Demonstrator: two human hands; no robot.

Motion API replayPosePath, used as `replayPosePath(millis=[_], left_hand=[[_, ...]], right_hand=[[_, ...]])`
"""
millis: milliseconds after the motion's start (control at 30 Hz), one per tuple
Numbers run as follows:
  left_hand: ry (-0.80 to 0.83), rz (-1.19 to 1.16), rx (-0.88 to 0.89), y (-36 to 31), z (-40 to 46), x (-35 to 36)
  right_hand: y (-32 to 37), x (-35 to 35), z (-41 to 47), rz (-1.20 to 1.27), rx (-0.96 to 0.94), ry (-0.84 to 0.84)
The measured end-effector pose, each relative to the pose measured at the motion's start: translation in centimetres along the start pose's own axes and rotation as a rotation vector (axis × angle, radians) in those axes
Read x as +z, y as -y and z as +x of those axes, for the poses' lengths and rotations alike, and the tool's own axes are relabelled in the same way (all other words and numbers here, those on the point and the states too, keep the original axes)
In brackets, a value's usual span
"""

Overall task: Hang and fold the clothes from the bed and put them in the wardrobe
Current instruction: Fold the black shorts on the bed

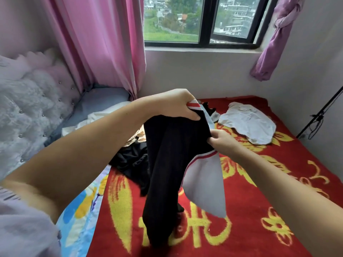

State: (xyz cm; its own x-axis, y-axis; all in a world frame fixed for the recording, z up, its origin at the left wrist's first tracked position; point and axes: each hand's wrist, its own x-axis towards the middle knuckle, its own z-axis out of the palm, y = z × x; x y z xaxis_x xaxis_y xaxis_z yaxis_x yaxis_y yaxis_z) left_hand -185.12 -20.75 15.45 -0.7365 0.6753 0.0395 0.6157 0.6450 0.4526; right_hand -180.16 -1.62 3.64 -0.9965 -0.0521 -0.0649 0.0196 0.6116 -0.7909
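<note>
Your left hand (176,106) is gripping the striped hem of a black garment (167,154) above the red blanket (259,210), and your right hand (221,140) is pinching its edge. Yellow characters are showing on that blanket, unreadable; a white garment (248,123) is lying at its far side.

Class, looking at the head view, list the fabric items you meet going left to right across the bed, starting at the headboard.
Tufted headboard → crumpled black cloth → held black garment with red-and-white trim → white garment lying flat.

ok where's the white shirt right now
In the head view the white shirt lies crumpled on the red blanket at the far right of the bed, beyond the right hand, below the window.
</note>
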Motion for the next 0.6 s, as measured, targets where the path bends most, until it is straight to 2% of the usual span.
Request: replayPosePath(millis=[67,133,233,367,500,600], left_hand=[[0.007,-0.013,-0.011,0.1,0.1,-0.3],[0.009,-0.061,-0.022,0.4,0.2,-0.8],[0.042,-0.143,-0.031,0.6,0.2,-1.3],[0.138,-0.212,-0.044,0.5,0.6,-1.1],[0.214,-0.289,-0.045,-0.4,2.1,-0.1],[0.231,-0.338,-0.069,-1.9,4.3,0.7]], right_hand=[[-0.7,0.5,-0.5,0.21,0.0,-0.027],[-1.1,0.9,-1.2,0.319,-0.021,-0.025],[-2.1,2.0,-2.0,0.293,-0.067,0.084],[-4.2,2.9,-2.1,0.248,-0.042,0.144],[-7.3,1.7,-3.2,0.186,-0.017,0.105],[-10.1,-1.5,-3.9,0.343,0.026,0.001]])
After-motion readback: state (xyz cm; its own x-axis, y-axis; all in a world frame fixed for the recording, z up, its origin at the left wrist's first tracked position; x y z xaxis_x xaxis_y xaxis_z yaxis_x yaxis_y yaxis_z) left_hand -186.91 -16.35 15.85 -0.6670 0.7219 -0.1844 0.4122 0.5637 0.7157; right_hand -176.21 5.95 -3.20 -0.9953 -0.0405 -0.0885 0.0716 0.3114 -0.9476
